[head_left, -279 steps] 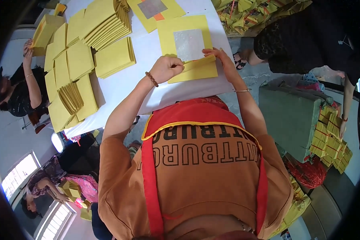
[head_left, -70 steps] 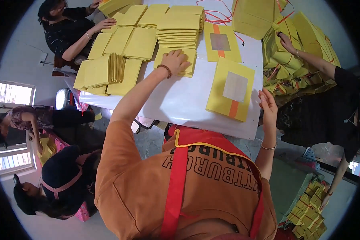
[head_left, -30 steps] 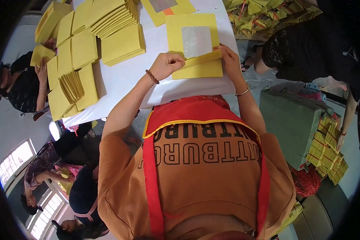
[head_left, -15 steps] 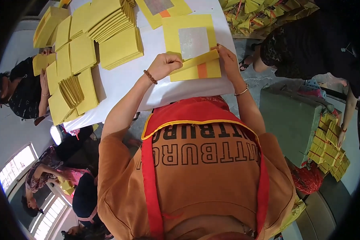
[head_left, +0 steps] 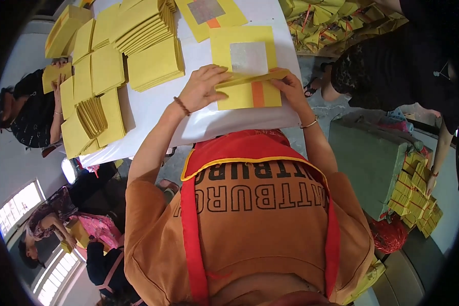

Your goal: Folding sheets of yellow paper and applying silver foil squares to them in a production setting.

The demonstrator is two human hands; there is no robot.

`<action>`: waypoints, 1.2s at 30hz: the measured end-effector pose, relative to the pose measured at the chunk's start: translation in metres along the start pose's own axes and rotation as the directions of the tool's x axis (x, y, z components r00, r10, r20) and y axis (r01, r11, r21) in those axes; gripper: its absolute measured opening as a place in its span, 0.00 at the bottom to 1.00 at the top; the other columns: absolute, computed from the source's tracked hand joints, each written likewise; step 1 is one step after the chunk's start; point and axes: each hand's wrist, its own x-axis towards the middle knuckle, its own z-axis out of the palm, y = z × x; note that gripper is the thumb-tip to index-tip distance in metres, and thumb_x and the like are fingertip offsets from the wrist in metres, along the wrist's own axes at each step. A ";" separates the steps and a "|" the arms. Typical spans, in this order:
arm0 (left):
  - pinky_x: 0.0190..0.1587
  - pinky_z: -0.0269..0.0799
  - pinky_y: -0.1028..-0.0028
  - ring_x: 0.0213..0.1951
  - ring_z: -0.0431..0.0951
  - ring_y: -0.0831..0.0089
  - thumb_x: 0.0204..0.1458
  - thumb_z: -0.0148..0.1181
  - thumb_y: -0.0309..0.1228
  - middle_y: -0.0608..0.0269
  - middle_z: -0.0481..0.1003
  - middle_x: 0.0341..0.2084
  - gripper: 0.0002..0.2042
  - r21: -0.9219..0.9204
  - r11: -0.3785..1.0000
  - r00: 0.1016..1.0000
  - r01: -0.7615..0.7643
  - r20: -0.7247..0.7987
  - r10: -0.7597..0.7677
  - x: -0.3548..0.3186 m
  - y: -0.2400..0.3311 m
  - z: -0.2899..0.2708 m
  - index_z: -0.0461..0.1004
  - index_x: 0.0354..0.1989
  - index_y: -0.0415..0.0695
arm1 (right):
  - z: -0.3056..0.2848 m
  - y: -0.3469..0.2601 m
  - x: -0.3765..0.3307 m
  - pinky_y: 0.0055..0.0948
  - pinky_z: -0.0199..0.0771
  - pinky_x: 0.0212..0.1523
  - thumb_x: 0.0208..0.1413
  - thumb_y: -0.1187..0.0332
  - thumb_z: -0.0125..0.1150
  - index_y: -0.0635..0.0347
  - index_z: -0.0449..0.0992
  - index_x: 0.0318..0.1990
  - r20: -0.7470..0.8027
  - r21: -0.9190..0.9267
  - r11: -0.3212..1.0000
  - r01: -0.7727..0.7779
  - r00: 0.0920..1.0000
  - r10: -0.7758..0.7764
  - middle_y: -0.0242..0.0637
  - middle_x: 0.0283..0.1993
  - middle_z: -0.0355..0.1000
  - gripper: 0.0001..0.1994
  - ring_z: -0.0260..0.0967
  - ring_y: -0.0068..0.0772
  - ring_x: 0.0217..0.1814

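Observation:
On the white-covered table (head_left: 194, 109) in front of me lies a yellow paper sheet (head_left: 242, 99) with a silver square (head_left: 249, 58) and an orange strip (head_left: 258, 94). A narrow raised fold of yellow paper (head_left: 252, 78) crosses it just below the square. At the fold's left end, my left hand (head_left: 203, 87) has its fingers over the paper and its thumb lower down, partly spread. My right hand (head_left: 289, 87) pinches the other end between thumb and fingers. A similar sheet (head_left: 201, 28) with a silver square lies beyond, cut off by the upper edge.
Stacks of folded yellow paper (head_left: 107, 66) cover the table's left part. Beyond its right edge is a heap of yellow paper pieces (head_left: 326, 23). A green box (head_left: 364, 163) and yellow bundles (head_left: 410, 191) stand at right. Other people work on the left; one person stands at right.
My left hand has gone from a closed pinch to more spread fingers. The fold has turned up and shows a thinner edge. At lower left, co-workers have shifted.

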 end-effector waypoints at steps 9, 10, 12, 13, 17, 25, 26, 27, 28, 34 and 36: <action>0.47 0.62 0.67 0.46 0.68 0.61 0.39 0.52 0.21 0.61 0.71 0.42 0.18 0.288 0.956 0.994 -0.060 -0.071 0.084 -0.022 0.019 0.001 0.72 0.43 0.48 | -0.012 -0.044 -0.028 0.34 0.52 0.57 0.43 0.74 0.60 0.56 0.74 0.34 0.325 -0.659 0.596 0.459 0.888 -0.325 0.29 0.47 0.70 0.08 0.50 0.39 0.65; 0.46 0.63 0.67 0.45 0.69 0.61 0.38 0.54 0.23 0.60 0.71 0.41 0.19 0.191 0.980 0.999 -0.054 0.007 0.053 -0.029 0.023 0.001 0.72 0.44 0.47 | -0.011 -0.046 -0.035 0.33 0.52 0.57 0.42 0.73 0.61 0.55 0.73 0.34 0.401 -0.687 0.544 0.482 0.876 -0.269 0.30 0.47 0.70 0.09 0.50 0.39 0.65; 0.40 0.66 0.69 0.38 0.71 0.61 0.45 0.53 0.27 0.58 0.73 0.33 0.14 0.082 0.996 0.999 -0.037 0.022 0.035 -0.035 0.027 0.004 0.72 0.43 0.45 | -0.006 -0.041 -0.044 0.33 0.52 0.56 0.44 0.71 0.60 0.56 0.73 0.35 0.386 -0.589 0.703 0.400 0.903 -0.191 0.30 0.46 0.70 0.09 0.53 0.38 0.62; 0.40 0.66 0.69 0.38 0.71 0.61 0.45 0.53 0.27 0.58 0.73 0.33 0.14 0.080 0.996 0.999 -0.034 0.023 0.032 -0.035 0.028 0.004 0.72 0.43 0.45 | -0.004 -0.040 -0.046 0.33 0.53 0.55 0.46 0.70 0.59 0.57 0.73 0.37 0.377 -0.475 0.830 0.293 0.920 -0.109 0.30 0.46 0.70 0.09 0.57 0.37 0.58; 0.33 0.67 0.69 0.28 0.71 0.62 0.51 0.52 0.34 0.56 0.72 0.24 0.12 -0.250 0.862 0.894 0.441 0.039 -0.446 -0.026 0.025 0.011 0.74 0.39 0.42 | 0.011 -0.042 -0.041 0.29 0.60 0.45 0.50 0.66 0.56 0.60 0.72 0.37 0.192 -0.611 0.756 0.233 0.971 -0.144 0.34 0.40 0.72 0.10 0.66 0.34 0.42; 0.29 0.66 0.73 0.24 0.71 0.73 0.52 0.50 0.38 0.57 0.74 0.22 0.16 -0.564 0.486 0.660 0.667 0.146 -0.736 -0.001 0.005 0.026 0.72 0.42 0.38 | 0.031 -0.041 -0.013 0.21 0.62 0.25 0.53 0.61 0.55 0.63 0.70 0.40 -0.142 -0.540 0.842 -0.007 0.986 -0.083 0.35 0.28 0.72 0.15 0.63 0.17 0.24; 0.29 0.66 0.73 0.23 0.71 0.74 0.52 0.50 0.37 0.57 0.74 0.22 0.16 -0.580 0.445 0.637 0.682 0.173 -0.751 0.001 0.007 0.023 0.72 0.42 0.38 | 0.032 -0.035 -0.010 0.21 0.62 0.25 0.53 0.61 0.55 0.63 0.70 0.40 -0.142 -0.541 0.841 -0.008 0.987 -0.081 0.35 0.28 0.72 0.15 0.63 0.17 0.24; 0.28 0.66 0.73 0.23 0.71 0.75 0.52 0.50 0.37 0.58 0.74 0.22 0.16 -0.595 0.405 0.616 0.694 0.200 -0.762 0.003 0.009 0.020 0.72 0.42 0.37 | 0.034 -0.029 -0.007 0.22 0.62 0.24 0.52 0.60 0.56 0.63 0.69 0.41 -0.183 -0.422 0.906 0.009 0.978 -0.096 0.34 0.27 0.72 0.16 0.64 0.18 0.23; 0.28 0.66 0.73 0.23 0.71 0.75 0.52 0.50 0.37 0.58 0.74 0.22 0.16 -0.596 0.405 0.618 0.693 0.202 -0.760 0.004 0.007 0.020 0.72 0.42 0.37 | 0.034 -0.026 -0.005 0.22 0.62 0.23 0.51 0.60 0.58 0.62 0.68 0.43 -0.226 -0.297 0.954 0.033 0.969 -0.104 0.34 0.26 0.72 0.17 0.64 0.19 0.22; 0.26 0.64 0.71 0.21 0.71 0.70 0.51 0.52 0.40 0.58 0.74 0.20 0.17 -0.480 0.496 0.606 0.724 0.097 -0.790 0.010 0.005 0.016 0.73 0.37 0.37 | 0.036 -0.022 0.009 0.23 0.60 0.22 0.49 0.61 0.59 0.60 0.67 0.43 -0.336 -0.385 0.915 -0.122 0.942 -0.016 0.31 0.21 0.70 0.17 0.64 0.22 0.19; 0.26 0.64 0.69 0.22 0.71 0.66 0.50 0.52 0.42 0.56 0.73 0.19 0.17 -0.389 0.490 0.570 0.780 0.117 -0.814 0.010 -0.004 0.021 0.73 0.33 0.37 | 0.042 -0.036 0.005 0.23 0.60 0.22 0.49 0.61 0.59 0.59 0.67 0.44 -0.361 -0.414 0.896 -0.162 0.933 0.002 0.31 0.20 0.69 0.17 0.63 0.22 0.19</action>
